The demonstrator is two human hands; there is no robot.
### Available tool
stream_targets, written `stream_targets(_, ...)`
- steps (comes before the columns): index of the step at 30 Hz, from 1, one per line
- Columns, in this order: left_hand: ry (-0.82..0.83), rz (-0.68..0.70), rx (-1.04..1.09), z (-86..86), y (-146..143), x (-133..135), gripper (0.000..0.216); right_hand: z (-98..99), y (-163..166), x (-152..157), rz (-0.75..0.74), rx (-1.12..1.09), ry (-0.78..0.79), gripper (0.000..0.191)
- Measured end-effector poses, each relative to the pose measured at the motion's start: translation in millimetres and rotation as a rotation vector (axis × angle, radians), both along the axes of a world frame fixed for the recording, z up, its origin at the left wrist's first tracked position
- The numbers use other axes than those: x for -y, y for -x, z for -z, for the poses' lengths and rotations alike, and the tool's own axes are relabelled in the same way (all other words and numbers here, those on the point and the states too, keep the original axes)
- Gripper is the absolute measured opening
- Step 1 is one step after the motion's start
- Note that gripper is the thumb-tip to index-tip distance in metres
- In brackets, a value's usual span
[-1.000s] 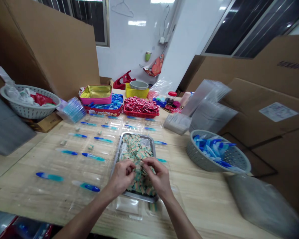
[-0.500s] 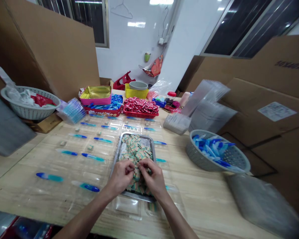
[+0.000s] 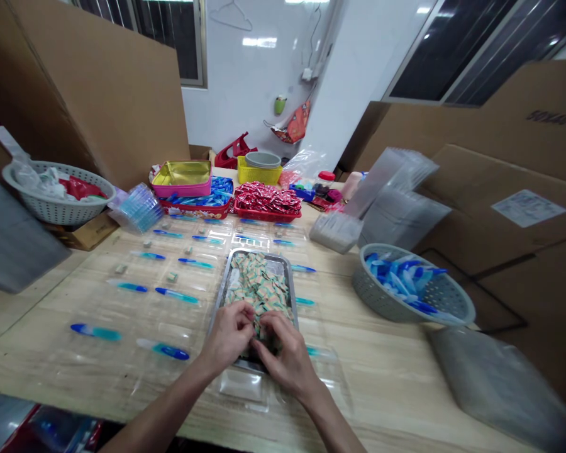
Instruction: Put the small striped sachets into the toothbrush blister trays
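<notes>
While both hands hung low over the metal tray [image 3: 292, 286], its long axis ran straight away from the person, and the heap of small packets [image 3: 259, 283] lay right under the fingertips and on beyond them! Left hand [image 3: 231, 330], near left side: thumb and forefinger drawn close, though whether they pinched a packet, you couldn't tell. Right hand [image 3: 287, 352], near right side: thumb and forefinger parted, right at the packets, neither hand clearly nearer!

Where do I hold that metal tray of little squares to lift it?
Probably hold the metal tray by its long sides' raised rims, coming from left and right together; it lies flat, with loose little squares heaped inside those edges.
</notes>
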State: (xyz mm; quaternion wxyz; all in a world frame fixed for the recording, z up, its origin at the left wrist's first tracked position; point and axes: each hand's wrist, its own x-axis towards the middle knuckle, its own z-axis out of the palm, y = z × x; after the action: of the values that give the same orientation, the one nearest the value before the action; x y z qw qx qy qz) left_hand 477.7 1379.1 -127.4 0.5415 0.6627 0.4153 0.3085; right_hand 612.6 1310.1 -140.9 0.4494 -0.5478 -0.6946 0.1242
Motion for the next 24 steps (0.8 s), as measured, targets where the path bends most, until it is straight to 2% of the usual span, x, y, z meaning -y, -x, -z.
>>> stream_targets(7,-0.019,0.028,0.008,6.3,-0.5,-3.3,0.021,1.6,-10.4,-3.1,0.062,0.040,0.023,0.016)
stream_targets(11,-0.087,0.015,-0.029,-0.7,2.6,-2.9,0.028,-7.3,-17.2,-5.9,0.065,-0.017,0.038,0.015)
stream_targets(14,-0.173,0.039,-0.065,-7.6,4.8,-2.6,0.035,-13.6,-16.6,-11.1,0.012,-0.067,0.056,0.015)
stream_targets(18,-0.201,0.045,-0.142,-5.7,6.7,-4.7,0.018,-13.4,-11.7,-17.8,-0.049,-0.048,0.092,0.020)
stream_targets(24,-0.149,0.031,-0.099,7.3,7.8,-7.1,0.011,-10.0,-19.1,-19.7,-0.065,-0.216,0.170,0.005)
